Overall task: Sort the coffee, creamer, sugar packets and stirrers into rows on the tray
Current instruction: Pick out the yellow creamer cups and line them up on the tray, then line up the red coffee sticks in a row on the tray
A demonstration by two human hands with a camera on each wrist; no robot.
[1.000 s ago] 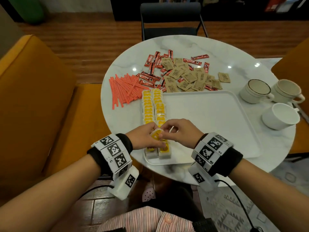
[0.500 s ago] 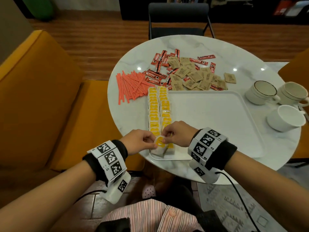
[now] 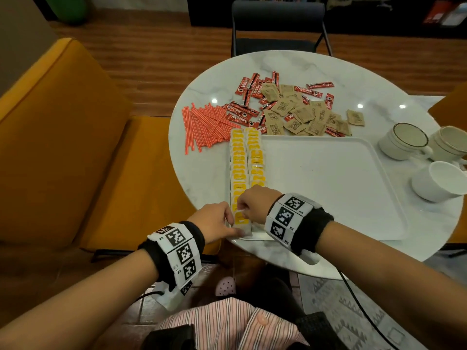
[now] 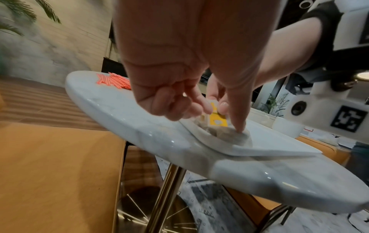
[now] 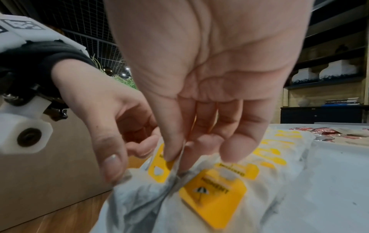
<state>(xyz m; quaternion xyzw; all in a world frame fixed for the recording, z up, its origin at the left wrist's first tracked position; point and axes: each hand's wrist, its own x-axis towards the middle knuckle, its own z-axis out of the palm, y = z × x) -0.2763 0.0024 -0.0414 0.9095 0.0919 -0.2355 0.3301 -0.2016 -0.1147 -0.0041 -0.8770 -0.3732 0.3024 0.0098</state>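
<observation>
Two rows of yellow-and-white creamer packets (image 3: 246, 157) run along the left side of the white tray (image 3: 328, 178). At the near end of the rows both hands hold one creamer packet (image 3: 240, 219) low over the tray's near-left corner. My right hand (image 5: 178, 157) pinches the edge of this packet (image 5: 159, 165) between thumb and forefinger. My left hand (image 4: 221, 118) grips its left side, the thumb pressing the white end down. Orange stirrers (image 3: 204, 125), red coffee sticks (image 3: 242, 114) and brown sugar packets (image 3: 303, 114) lie on the table beyond the tray.
The round marble table (image 3: 202, 178) carries three white cups (image 3: 404, 140) (image 3: 452, 142) (image 3: 439, 183) at its right edge. A yellow sofa (image 3: 63, 147) stands to the left and a dark chair (image 3: 278, 26) behind the table. Most of the tray's floor is bare.
Both hands keep hold of the packet and have brought it down from a raised tilt to the near end of the rows. The head view has swung left.
</observation>
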